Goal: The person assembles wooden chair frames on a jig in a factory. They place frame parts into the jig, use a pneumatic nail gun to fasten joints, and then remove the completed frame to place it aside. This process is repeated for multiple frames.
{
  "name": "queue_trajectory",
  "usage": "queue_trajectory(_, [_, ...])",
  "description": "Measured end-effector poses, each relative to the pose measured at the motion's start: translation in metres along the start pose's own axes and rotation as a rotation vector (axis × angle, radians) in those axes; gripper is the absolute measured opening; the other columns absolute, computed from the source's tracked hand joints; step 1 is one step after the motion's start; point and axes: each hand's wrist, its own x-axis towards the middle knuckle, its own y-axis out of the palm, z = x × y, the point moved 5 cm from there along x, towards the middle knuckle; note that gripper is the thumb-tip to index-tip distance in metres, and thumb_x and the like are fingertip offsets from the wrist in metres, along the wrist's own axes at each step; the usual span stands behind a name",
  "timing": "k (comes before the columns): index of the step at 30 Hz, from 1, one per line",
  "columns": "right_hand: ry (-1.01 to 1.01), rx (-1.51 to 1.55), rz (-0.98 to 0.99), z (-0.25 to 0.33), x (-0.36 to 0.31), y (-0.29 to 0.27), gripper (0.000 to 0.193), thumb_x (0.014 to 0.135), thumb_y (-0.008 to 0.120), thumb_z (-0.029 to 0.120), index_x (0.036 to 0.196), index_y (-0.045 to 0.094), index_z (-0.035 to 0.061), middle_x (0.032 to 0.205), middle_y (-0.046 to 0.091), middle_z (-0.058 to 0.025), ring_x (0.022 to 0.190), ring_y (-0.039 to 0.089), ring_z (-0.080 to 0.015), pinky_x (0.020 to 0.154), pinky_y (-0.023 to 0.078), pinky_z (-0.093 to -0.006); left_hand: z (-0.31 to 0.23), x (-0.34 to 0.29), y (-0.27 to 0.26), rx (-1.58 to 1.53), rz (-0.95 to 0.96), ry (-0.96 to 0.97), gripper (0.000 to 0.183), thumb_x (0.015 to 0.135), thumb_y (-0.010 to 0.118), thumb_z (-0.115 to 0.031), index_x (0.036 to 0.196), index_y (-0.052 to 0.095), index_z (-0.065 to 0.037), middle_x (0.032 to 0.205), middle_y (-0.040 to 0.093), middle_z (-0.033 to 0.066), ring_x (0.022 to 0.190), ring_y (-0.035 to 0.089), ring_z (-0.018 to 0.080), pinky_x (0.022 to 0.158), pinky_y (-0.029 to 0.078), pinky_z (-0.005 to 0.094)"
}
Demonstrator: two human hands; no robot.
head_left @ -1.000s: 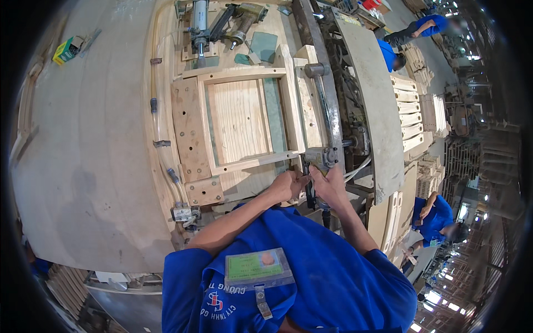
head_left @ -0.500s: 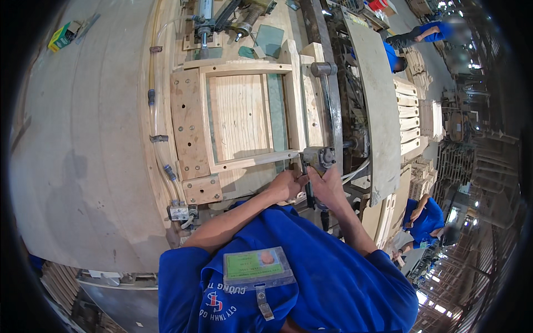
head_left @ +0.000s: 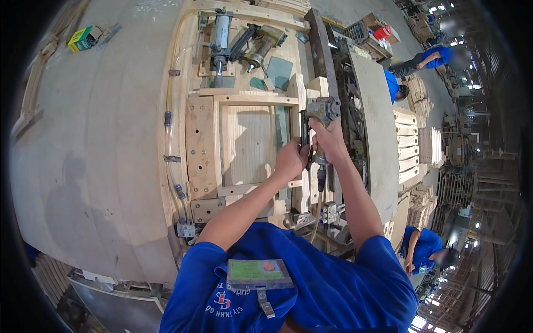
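Your pale, rectangular wooden frame [head_left: 255, 101] lies flat ahead of you. Your grey-brown metal nail gun [head_left: 322, 109] has shifted from beside its near R corner to beside its far R corner, so work's prob. now focused there. Gun's long axis runs away from you, approx. parallel to the frame's R side; head end far, nose apparently L, twd the frame. R hand [head_left: 329, 137] is wrapped round the handle; L hand [head_left: 291, 159] has fingers curled at the slim black magazine [head_left: 305, 129], can't tell if gripping.
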Motion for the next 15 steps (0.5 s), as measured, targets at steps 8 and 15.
queue_trajectory(8, [0.021,-0.115,-0.051,0.009,0.05,0.009,0.028,0.098,0.075,0.017,0.114,0.059,0.0016,0.086,0.064,-0.0064,0.049,0.056,-0.0137,0.043,0.046,-0.0331,0.005,0.041,-0.007,0.001,-0.051,-0.023,0.033,0.102,0.068,-0.029,0.118,0.072,0.0,0.09,0.078,0.0202,0.085,0.076,0.0372,0.078,0.057,0.0463])
queue_trajectory(15, [0.028,-0.185,-0.11,0.004,0.052,0.008,0.026,0.097,0.076,0.019,0.106,0.062,-0.0007,0.077,0.064,-0.0069,0.047,0.056,-0.0146,0.043,0.045,-0.0337,0.005,0.043,-0.008,-0.024,-0.003,-0.069,0.032,0.102,0.067,-0.029,0.116,0.074,-0.001,0.09,0.078,0.022,0.088,0.077,0.0371,0.079,0.057,0.0475])
